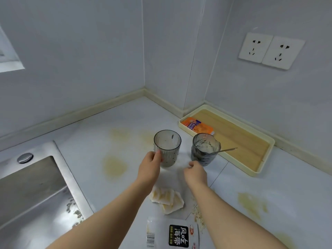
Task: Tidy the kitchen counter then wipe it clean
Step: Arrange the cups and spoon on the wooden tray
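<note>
Your left hand (150,167) grips the ribbed glass (168,150) on the counter (125,123). Your right hand (195,173), loosely curled and holding nothing, hangs just beside the spoon glass (204,155).

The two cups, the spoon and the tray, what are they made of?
The ribbed cup: likely glass or clear plastic, smoky grey; you can see through it and it has upright ridges. The dirty cup: the same see-through grey look, smeared inside. The spoon: metal, thin and shiny. The tray: cream rim looks like smooth plastic; its floor shows wood grain, real or printed I cannot tell.
</note>
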The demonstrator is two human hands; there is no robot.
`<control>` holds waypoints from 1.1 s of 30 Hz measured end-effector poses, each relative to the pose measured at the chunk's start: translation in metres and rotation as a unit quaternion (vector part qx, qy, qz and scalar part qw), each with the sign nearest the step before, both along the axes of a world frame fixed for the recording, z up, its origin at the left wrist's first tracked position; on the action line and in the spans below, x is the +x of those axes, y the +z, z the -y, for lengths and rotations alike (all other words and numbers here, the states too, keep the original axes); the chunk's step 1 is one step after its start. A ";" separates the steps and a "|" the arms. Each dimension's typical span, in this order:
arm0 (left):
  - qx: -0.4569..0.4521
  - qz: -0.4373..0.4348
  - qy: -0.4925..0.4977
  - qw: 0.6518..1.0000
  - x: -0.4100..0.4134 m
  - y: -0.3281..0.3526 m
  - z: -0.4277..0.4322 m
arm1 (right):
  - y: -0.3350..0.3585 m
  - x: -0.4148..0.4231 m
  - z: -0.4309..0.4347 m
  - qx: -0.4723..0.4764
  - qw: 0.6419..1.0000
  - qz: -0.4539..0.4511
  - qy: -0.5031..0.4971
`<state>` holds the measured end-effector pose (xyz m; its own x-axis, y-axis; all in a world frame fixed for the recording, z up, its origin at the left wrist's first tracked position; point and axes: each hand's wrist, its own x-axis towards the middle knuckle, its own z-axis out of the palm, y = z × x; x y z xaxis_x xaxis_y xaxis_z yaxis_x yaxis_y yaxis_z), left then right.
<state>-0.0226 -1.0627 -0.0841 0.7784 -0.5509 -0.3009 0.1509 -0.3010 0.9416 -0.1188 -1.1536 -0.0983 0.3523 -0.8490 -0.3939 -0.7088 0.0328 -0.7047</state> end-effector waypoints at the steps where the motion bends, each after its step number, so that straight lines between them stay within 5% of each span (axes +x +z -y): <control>1: 0.005 -0.003 -0.004 1.000 0.000 0.001 -0.002 | 0.000 0.000 -0.001 -0.005 1.000 -0.004 0.005; 23: 0.011 0.013 0.144 0.989 -0.127 0.034 -0.144 | 0.036 -0.091 -0.126 0.023 0.978 0.121 0.166; 33: 0.003 0.009 0.332 0.943 -0.174 0.041 -0.313 | 0.043 -0.093 -0.279 0.087 0.920 0.128 0.359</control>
